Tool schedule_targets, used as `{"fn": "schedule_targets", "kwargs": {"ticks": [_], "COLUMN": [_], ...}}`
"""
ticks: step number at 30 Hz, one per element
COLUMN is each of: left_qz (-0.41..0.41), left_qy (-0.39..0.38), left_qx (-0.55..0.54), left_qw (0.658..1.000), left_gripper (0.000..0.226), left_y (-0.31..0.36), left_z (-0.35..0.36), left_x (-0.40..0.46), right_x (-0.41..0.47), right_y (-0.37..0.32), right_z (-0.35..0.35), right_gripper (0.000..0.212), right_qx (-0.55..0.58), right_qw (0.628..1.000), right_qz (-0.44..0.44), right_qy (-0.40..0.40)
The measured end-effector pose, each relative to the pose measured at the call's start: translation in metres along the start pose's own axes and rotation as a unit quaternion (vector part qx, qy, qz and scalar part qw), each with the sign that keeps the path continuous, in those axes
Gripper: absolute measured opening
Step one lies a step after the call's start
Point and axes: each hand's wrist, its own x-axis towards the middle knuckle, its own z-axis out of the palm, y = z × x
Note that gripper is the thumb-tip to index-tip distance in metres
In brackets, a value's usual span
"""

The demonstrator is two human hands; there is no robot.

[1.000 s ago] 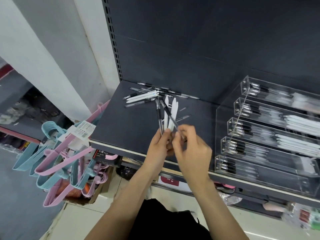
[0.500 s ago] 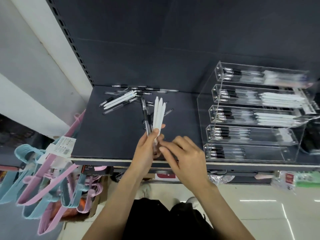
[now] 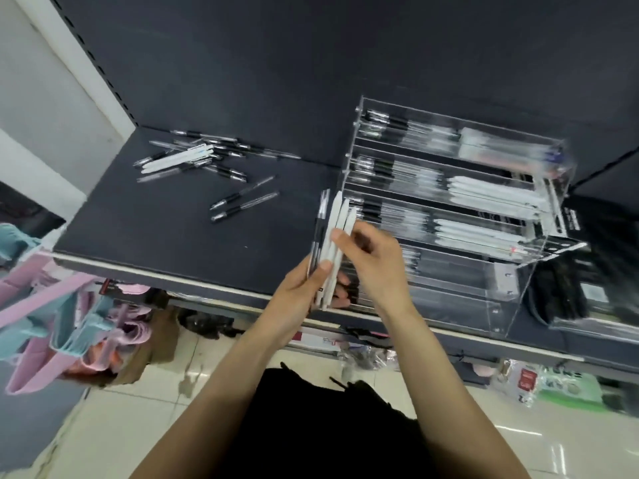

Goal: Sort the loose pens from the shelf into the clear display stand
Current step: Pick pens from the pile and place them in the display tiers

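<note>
My left hand [image 3: 304,288] grips a bundle of pens [image 3: 334,233], three white ones and a clear one with a black grip, held upright just in front of the left end of the clear display stand [image 3: 511,281]. My right hand [image 3: 373,257] rests its fingers on the white pens of that bundle. The stand's stepped tiers hold rows of clear and white pens. A pile of loose pens [image 3: 193,160] lies at the back left of the dark shelf [image 3: 166,236], and two more clear pens [image 3: 245,202] lie apart nearer the middle.
Pink and blue hangers [image 3: 52,323] hang off the shelf's left front corner. A black object [image 3: 567,295] sits on the shelf right of the stand. Packaged goods lie on the tiled floor [image 3: 145,426] below. A white wall stands to the left.
Both hands have carried the pen bundle rightward from the middle of the shelf to the stand's left end. The view has swung right; the loose pile lies unchanged.
</note>
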Motion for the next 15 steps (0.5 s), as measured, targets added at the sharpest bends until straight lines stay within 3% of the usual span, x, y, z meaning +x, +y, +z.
{"fn": "schedule_targets", "kwargs": {"ticks": [3,7,10,13,15], "left_qz": [0.028,0.072,0.064,0.054,0.040], "left_qy": [0.057,0.120,0.152,0.191,0.217], "left_qx": [0.010,0.028,-0.007,-0.039,-0.057], "left_qw": [0.998,0.990,0.986,0.979,0.974], "left_gripper": [0.020,0.024,0.021,0.022,0.023], "left_y": [-0.022,-0.044,-0.054,-0.060,-0.062], "left_z": [0.051,0.110,0.138,0.147,0.145], "left_x": [-0.001,-0.007,-0.010,-0.011,-0.010], "right_x": [-0.004,-0.017,-0.027,-0.023,-0.014], "right_y": [0.016,0.031,0.037,0.038,0.042], "right_z": [-0.045,-0.095,-0.126,-0.172,-0.204], "right_gripper": [0.016,0.024,0.015,0.022,0.027], "right_qx": [-0.052,-0.032,0.039,0.110,0.007], "right_qw": [0.998,0.998,0.999,0.994,0.995], "right_qz": [-0.025,-0.009,-0.003,-0.019,-0.101], "right_qy": [-0.021,-0.062,-0.037,-0.007,-0.012]}}
